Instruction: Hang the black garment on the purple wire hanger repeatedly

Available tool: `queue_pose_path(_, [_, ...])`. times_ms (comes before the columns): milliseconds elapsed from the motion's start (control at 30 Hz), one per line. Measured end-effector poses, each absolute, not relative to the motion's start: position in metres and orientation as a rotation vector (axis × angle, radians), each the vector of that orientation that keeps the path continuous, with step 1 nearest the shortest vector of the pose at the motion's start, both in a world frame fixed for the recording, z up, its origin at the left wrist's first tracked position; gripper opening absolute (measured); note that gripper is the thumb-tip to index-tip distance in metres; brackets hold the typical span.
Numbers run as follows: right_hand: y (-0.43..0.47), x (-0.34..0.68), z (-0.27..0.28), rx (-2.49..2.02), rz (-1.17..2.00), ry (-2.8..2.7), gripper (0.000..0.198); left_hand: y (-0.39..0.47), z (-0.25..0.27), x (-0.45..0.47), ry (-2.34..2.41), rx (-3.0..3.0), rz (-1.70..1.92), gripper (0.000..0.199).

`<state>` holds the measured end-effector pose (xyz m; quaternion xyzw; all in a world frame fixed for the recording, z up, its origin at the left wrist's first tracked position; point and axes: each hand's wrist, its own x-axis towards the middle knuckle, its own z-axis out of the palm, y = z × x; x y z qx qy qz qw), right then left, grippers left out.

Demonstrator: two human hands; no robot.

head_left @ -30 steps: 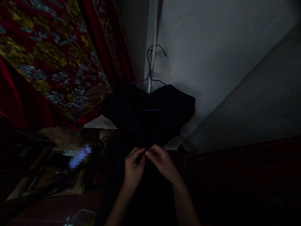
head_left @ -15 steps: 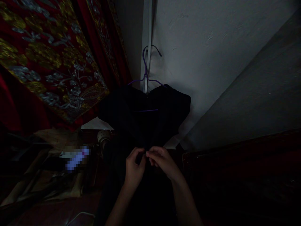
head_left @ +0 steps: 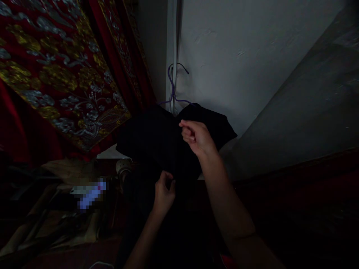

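Observation:
A dark, nearly black jacket (head_left: 146, 138) hangs by its shoulders on a thin purple hanger (head_left: 171, 87). My left hand (head_left: 164, 192) is low on the jacket's front, thumb and forefinger pinched on its edge. Higher up, near the collar, my right hand (head_left: 198, 136) is closed, its fingertips together at the front's midline. It seems to hold the zipper pull, which the fingers hide. The two front halves meet between my hands. Darkness hides the fabric's details and the lower part of the jacket.
A pale vertical pole or cable (head_left: 174, 33) runs behind the hanger along the grey wall (head_left: 238, 67). Red embroidered cloth (head_left: 64, 74) drapes at the left. Below it are a light clog (head_left: 123, 166) and a low wooden frame (head_left: 94, 226) with a blurred-out item on it.
My right hand has risen from beside my left hand to the collar. The V-shaped opening of the jacket has closed along that path. My left hand stays low, pinching.

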<state>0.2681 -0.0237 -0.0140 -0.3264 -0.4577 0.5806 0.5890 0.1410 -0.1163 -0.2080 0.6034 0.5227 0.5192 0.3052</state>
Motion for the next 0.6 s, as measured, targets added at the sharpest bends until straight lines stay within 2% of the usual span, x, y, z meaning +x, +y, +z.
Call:
queue_pose_path(100, [-0.024, 0.260, 0.000, -0.696, 1.274, -1.131, 0.022, -0.105, -0.197, 0.136, 1.363, 1.680, 1.276, 0.018])
queue_pose_path(200, [-0.039, 0.256, -0.011, -0.736, 1.215, -1.121, 0.023, -0.094, -0.159, 0.129, 1.282, 1.813, 1.147, 0.030])
queue_pose_path(267, [-0.048, 0.257, -0.020, -0.763, 1.180, -1.118, 0.022, -0.087, -0.119, 0.124, 1.196, 1.899, 1.264, 0.036])
queue_pose_path(333, [-0.055, 0.260, -0.022, -0.768, 1.128, -1.157, 0.021, -0.079, -0.074, 0.120, 1.115, 1.977, 1.530, 0.038])
queue_pose_path(400, [-0.058, 0.263, -0.017, -0.751, 1.065, -1.231, 0.020, -0.070, -0.037, 0.117, 1.076, 2.123, 1.669, 0.035])
queue_pose_path(467, [-0.059, 0.265, -0.010, -0.738, 0.993, -1.305, 0.021, -0.061, -0.013, 0.118, 1.069, 2.275, 1.671, 0.022])
queue_pose_path(533, [-0.056, 0.266, -0.008, -0.751, 0.920, -1.352, 0.022, -0.055, -0.002, 0.121, 1.095, 2.383, 1.633, 0.010])
queue_pose_path(600, [-0.048, 0.265, -0.016, -0.804, 0.851, -1.360, 0.022, -0.053, 0.002, 0.125, 1.136, 2.434, 1.619, 0.008])
